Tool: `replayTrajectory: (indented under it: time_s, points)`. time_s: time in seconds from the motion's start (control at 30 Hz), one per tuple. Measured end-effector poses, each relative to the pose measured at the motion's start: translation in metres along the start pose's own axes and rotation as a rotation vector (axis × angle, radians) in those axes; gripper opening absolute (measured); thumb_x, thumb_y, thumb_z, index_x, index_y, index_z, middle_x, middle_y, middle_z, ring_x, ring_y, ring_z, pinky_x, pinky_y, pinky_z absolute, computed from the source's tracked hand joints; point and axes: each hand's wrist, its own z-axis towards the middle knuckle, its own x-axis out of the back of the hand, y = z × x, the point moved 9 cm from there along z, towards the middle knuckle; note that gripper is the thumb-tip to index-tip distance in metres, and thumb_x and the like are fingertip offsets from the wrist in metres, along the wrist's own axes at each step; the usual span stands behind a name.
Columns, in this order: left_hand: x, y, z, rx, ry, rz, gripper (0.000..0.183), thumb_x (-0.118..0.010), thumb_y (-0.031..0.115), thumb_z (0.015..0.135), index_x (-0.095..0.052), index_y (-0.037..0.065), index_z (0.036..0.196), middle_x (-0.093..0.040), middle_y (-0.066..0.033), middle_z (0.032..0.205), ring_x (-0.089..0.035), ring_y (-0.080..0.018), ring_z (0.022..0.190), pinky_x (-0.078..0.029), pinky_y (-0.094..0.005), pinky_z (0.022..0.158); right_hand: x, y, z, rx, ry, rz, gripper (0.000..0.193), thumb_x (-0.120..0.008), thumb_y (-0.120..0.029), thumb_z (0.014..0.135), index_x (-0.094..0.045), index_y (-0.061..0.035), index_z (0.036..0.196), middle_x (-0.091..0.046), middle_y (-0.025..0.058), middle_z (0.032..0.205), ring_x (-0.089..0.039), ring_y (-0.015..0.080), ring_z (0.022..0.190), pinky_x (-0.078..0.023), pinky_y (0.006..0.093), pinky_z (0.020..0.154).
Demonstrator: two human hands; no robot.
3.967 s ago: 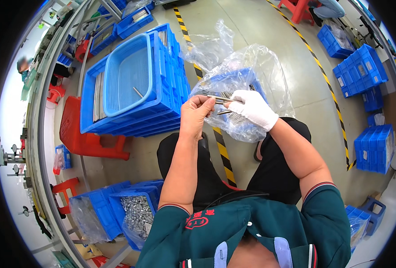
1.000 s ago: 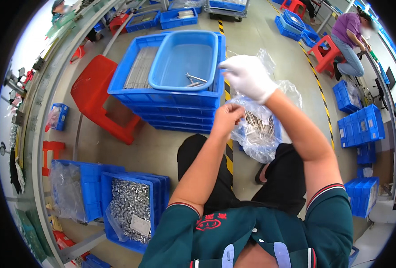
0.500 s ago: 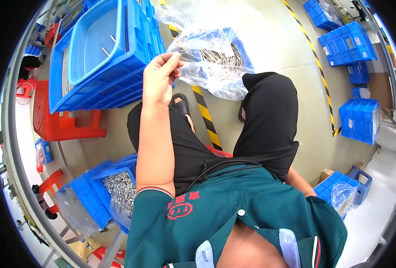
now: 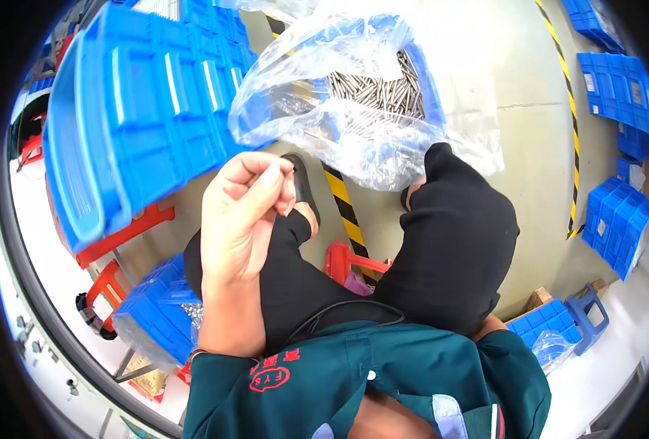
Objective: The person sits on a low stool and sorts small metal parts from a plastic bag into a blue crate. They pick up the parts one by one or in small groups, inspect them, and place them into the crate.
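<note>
Above my left thigh, my left hand [image 4: 245, 208] is raised and closed, its thumb pressed against curled fingers. Whatever may be pinched there is hidden or too small to name. Beyond it, a blue crate [image 4: 432, 82] on the floor is lined with a clear plastic bag [image 4: 269, 91]. Slim metal pins [image 4: 390, 95] lie heaped inside the bag. My left hand is apart from the bag and nearest to its left side. Only a bit of my right forearm shows beside my right hip; my right hand is out of sight.
Stacked blue crates [image 4: 148, 110] stand close on my left over a red stool [image 4: 137, 230]. Behind them is another blue bin [image 4: 152, 307] with shiny metal parts [image 4: 192, 314]. More blue crates [image 4: 617, 227] line the right. Striped floor tape [image 4: 346, 212] runs between my legs.
My left hand has come back from beside the bag toward my body, still closed. The view has shifted, so the crates and bag appear larger and the tray on the stack is out of sight.
</note>
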Motion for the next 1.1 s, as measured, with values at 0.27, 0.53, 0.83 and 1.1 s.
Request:
replayTrajectory:
  time_s: [0.27,0.53,0.83,1.1]
  points:
    - [-0.009,0.004,0.079,0.062,0.091,0.014,0.015,-0.062,0.012,0.090,-0.060,-0.002,0.096,-0.060,-0.0076,0.078,-0.052,-0.0124,0.069,-0.041,-0.0247,0.063,0.039,-0.033,0.018,-0.061,-0.038,-0.013,0.032,-0.055,-0.029,0.081,-0.068,-0.0013,0.089,-0.066,0.0204,0.091,-0.063,0.0366,0.089,-0.049,0.0421,0.075]
    - [-0.007,0.015,0.087,-0.023,0.165,-0.016,0.016,-0.066,0.013,0.087,-0.063,-0.001,0.094,-0.062,-0.0060,0.079,-0.055,-0.0101,0.069,-0.042,-0.0234,0.063,0.037,-0.032,0.014,-0.038,-0.036,-0.015,0.033,-0.055,-0.030,0.081,-0.069,-0.0018,0.089,-0.066,0.0212,0.092,-0.063,0.0367,0.090,-0.049,0.0423,0.076]
    - [-0.017,0.021,0.054,-0.116,0.057,-0.009,0.017,-0.062,0.013,0.090,-0.061,-0.003,0.097,-0.058,-0.0050,0.078,-0.049,-0.0099,0.068,-0.039,-0.0238,0.062,0.113,-0.064,0.047,0.079,-0.109,-0.467,0.034,-0.054,-0.031,0.081,-0.069,-0.0023,0.090,-0.066,0.0221,0.093,-0.063,0.0369,0.091,-0.049,0.0425,0.077]
    - [0.005,0.032,0.042,-0.203,0.058,-0.104,0.015,-0.064,0.013,0.089,-0.062,-0.001,0.095,-0.060,-0.0045,0.078,-0.052,-0.0096,0.067,-0.041,-0.0234,0.061,0.084,-0.500,-0.093,1.216,0.115,-0.947,0.028,-0.049,-0.025,0.081,-0.063,-0.0023,0.086,-0.063,0.0219,0.085,-0.061,0.0376,0.085,-0.047,0.0453,0.078]
